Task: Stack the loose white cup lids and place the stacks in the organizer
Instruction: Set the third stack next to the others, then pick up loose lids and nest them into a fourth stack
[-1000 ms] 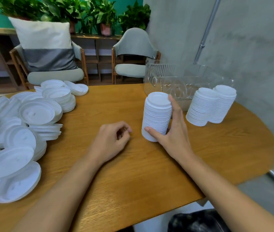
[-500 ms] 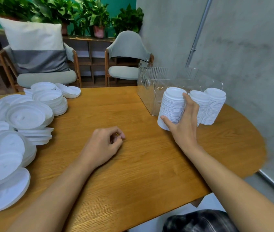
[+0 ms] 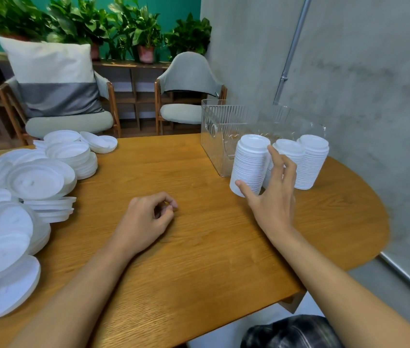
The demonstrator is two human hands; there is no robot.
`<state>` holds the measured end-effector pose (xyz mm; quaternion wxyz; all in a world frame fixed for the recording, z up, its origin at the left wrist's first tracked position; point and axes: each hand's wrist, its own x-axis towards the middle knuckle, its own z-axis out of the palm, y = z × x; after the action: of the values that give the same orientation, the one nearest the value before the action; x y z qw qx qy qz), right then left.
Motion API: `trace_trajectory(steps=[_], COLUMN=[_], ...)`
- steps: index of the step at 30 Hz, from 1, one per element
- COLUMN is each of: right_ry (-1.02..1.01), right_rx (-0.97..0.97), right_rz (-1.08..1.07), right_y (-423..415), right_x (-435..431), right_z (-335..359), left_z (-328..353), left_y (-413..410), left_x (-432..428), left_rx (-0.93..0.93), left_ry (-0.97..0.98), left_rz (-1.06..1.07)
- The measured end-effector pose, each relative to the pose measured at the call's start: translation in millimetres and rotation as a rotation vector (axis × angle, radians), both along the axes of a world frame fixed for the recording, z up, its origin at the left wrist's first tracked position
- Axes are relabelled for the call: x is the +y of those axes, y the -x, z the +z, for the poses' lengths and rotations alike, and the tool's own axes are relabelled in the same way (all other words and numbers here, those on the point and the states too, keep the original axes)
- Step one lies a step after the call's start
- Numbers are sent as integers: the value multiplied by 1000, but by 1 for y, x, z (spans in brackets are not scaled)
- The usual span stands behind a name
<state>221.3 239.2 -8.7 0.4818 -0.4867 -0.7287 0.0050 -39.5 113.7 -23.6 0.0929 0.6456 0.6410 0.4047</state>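
A: While you've got it up, which step do I tag?

B: Setting a finished stack down, I'd say. The tall lid stack (image 3: 250,164) is on the table (image 3: 199,247), leaning a bit, right in front of the clear organizer (image 3: 214,136). It's not inside.

A: Right hand?

B: The right hand (image 3: 273,199) is spread against the stack. The thumb sits at its base, the forefinger runs up its right side, and the other fingers are straight and fanned off it. That's touching, not wrapped round. I can't tell whether the base is fully down.

A: Left?

B: The left hand (image 3: 146,219) rests on the table, loosely curled, fingertips to thumb. Nothing in it that I can see.

A: Other stacks?

B: Two more stacks (image 3: 311,164) stand just beside the first, also outside the organizer. I can't see any lids inside it. The loose lids (image 3: 36,182) are heaped at the left end of the table, well apart from all that.

A: So progress?

B: Partway, I'd judge. Three stacks are built, none are in the organizer, and lots of lids are loose.

A: Next move?

B: Probably one of two things. Go back to the heap with both hands and nest more lids. Or take a stack with a full wrap low down and lift it over the organizer wall, kept upright, since a tall stack could fan out.
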Motion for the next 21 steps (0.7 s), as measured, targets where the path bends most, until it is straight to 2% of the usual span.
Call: trace_trajectory(steps=[4, 8, 12, 21], right_ry=[4, 188, 221, 277], right_rx=[-9, -52, -99, -146], right_rz=[123, 400, 552, 817], right_y=[4, 27, 59, 143], right_x=[-25, -55, -81, -152], right_z=[-1, -5, -8, 3], left_z=[0, 5, 17, 40], left_y=[-3, -21, -28, 11], left_x=[-3, -18, -56, -163], left_rx=[70, 172, 226, 346], left_ry=[-36, -88, -122, -191], left_rz=[17, 70, 152, 353])
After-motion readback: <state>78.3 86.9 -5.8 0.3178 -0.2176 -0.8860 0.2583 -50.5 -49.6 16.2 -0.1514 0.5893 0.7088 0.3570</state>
